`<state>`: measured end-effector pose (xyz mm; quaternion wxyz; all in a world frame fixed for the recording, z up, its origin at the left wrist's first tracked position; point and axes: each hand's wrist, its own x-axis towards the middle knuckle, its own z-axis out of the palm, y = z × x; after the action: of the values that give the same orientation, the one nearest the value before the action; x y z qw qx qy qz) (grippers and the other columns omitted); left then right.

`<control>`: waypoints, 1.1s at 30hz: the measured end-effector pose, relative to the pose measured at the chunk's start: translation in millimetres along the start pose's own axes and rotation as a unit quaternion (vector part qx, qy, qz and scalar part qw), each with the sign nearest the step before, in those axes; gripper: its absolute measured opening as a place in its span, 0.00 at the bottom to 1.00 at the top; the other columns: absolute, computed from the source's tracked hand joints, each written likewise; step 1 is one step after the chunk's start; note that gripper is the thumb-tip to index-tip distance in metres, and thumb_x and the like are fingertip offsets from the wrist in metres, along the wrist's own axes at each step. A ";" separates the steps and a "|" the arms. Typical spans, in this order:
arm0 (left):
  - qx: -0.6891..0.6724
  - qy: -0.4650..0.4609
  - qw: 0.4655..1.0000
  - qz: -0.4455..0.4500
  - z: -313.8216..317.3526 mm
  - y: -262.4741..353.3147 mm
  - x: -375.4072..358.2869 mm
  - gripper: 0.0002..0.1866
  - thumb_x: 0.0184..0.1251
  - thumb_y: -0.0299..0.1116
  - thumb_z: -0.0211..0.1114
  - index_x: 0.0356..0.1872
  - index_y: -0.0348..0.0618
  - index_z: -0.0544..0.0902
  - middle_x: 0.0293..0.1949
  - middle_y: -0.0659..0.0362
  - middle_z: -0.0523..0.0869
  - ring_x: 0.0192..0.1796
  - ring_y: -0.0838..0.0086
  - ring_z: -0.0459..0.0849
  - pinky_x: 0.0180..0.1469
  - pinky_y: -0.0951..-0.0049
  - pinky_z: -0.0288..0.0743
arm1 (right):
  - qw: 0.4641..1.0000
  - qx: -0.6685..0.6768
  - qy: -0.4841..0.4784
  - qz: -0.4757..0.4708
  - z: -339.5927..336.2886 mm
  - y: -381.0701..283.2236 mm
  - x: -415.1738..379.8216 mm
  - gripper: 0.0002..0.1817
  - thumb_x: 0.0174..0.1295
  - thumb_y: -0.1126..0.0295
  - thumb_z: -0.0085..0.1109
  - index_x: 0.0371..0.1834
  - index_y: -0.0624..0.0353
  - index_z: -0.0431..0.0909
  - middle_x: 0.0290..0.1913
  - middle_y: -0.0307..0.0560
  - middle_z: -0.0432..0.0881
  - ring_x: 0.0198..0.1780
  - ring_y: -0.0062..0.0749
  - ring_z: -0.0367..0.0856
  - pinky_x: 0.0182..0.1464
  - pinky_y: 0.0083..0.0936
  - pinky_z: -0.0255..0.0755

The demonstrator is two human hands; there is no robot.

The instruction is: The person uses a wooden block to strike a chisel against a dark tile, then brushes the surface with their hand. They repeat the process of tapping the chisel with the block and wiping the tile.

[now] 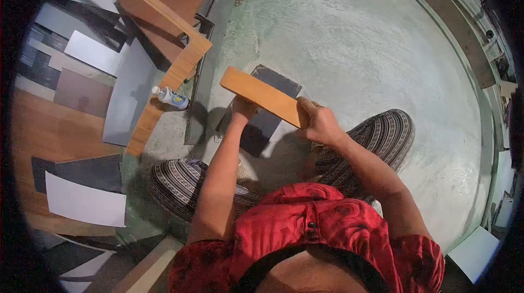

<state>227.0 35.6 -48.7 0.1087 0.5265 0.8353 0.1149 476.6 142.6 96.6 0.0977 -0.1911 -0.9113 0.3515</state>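
Observation:
An orange-brown wooden board (265,97), rounded at its left end, is held up in front of me at a slant. My right hand (320,122) grips its right end, with fingers over the top edge. At the lower left side of the board is my left hand (243,110), closed against it with its fingertips hidden behind. Below the board, a dark rectangular slab (277,81) lies on the floor between my feet, partly covered by the board and hands.
A bottle (173,99) lies at my left beside a long wooden strip (155,110). Further left are stacked panels and sheets, among them a white sheet (86,199). Patterned trouser legs (376,137) flank the work spot. Long boards (456,31) line the right wall above the concrete floor (371,47).

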 end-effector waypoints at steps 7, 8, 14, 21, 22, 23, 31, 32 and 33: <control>-0.400 0.128 0.906 -0.051 13.8 -14.9 -18.1 0.23 0.58 0.48 0.59 0.49 0.42 0.76 0.41 0.57 0.84 0.45 0.63 0.82 0.49 0.65 0.75 | 0.996 0.048 0.049 -0.060 2.4 -3.3 1.2 0.37 0.36 0.66 0.68 0.55 0.61 0.65 0.38 0.60 0.76 0.41 0.58 0.76 0.43 0.44 0.71; -0.175 0.209 0.961 0.046 37.1 -35.8 -5.9 0.28 0.54 0.51 0.62 0.50 0.41 0.76 0.41 0.55 0.84 0.45 0.61 0.82 0.48 0.64 0.75 | 0.996 0.049 0.049 -0.060 5.9 -0.7 1.9 0.37 0.36 0.66 0.68 0.55 0.61 0.65 0.38 0.60 0.76 0.41 0.58 0.76 0.43 0.44 0.71; 0.087 0.195 0.976 0.036 67.7 -63.0 7.9 0.33 0.48 0.53 0.66 0.53 0.41 0.74 0.44 0.52 0.82 0.50 0.58 0.79 0.51 0.64 0.74 | 0.999 -0.028 -0.033 -0.017 2.4 -1.1 1.9 0.38 0.37 0.66 0.68 0.56 0.61 0.64 0.40 0.62 0.76 0.44 0.58 0.76 0.44 0.42 0.71; -0.140 0.091 0.986 -0.023 46.5 -43.8 5.2 0.31 0.53 0.52 0.64 0.51 0.38 0.73 0.46 0.50 0.82 0.49 0.57 0.80 0.49 0.61 0.76 | 1.000 0.013 0.009 -0.024 19.1 15.1 5.2 0.37 0.38 0.68 0.66 0.57 0.62 0.64 0.41 0.62 0.77 0.44 0.60 0.75 0.45 0.44 0.71; -0.139 0.092 0.986 -0.022 67.4 -56.0 11.3 0.31 0.53 0.52 0.64 0.51 0.38 0.73 0.46 0.50 0.82 0.49 0.57 0.80 0.49 0.61 0.76 | 0.998 -0.043 -0.039 0.012 23.5 21.8 6.3 0.40 0.37 0.68 0.66 0.59 0.62 0.63 0.42 0.62 0.77 0.44 0.60 0.75 0.45 0.43 0.71; -0.300 0.153 0.941 -0.037 92.9 -71.5 18.6 0.29 0.53 0.49 0.65 0.50 0.37 0.73 0.44 0.51 0.82 0.46 0.58 0.81 0.47 0.62 0.77 | 0.998 -0.043 -0.038 0.011 21.9 22.2 7.5 0.40 0.37 0.68 0.66 0.59 0.62 0.63 0.42 0.62 0.77 0.44 0.60 0.75 0.45 0.43 0.71; -0.572 0.130 0.804 -0.101 25.1 -26.4 -0.2 0.27 0.46 0.32 0.72 0.48 0.35 0.73 0.40 0.57 0.82 0.39 0.69 0.82 0.42 0.70 0.78 | 0.999 0.039 0.037 -0.002 3.5 4.7 1.2 0.42 0.35 0.65 0.69 0.59 0.62 0.64 0.40 0.63 0.77 0.44 0.61 0.75 0.45 0.43 0.71; -0.532 0.104 0.829 -0.139 13.7 -19.0 -1.6 0.27 0.44 0.31 0.73 0.48 0.35 0.74 0.40 0.58 0.83 0.39 0.69 0.82 0.42 0.69 0.78 | 0.999 0.038 0.039 0.000 3.1 3.5 0.1 0.42 0.35 0.65 0.69 0.59 0.62 0.64 0.40 0.63 0.77 0.44 0.61 0.75 0.45 0.43 0.71; -0.490 0.078 0.850 -0.177 5.7 -13.3 -2.1 0.28 0.43 0.30 0.74 0.47 0.35 0.74 0.40 0.58 0.83 0.39 0.69 0.82 0.41 0.69 0.78 | 0.998 0.044 0.037 0.003 3.2 3.3 -0.5 0.42 0.35 0.65 0.69 0.59 0.62 0.64 0.40 0.63 0.77 0.43 0.61 0.75 0.44 0.43 0.71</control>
<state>218.2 28.7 -58.1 0.3057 0.2374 0.7554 0.5287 477.0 142.7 92.0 0.1386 -0.2021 -0.8903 0.3839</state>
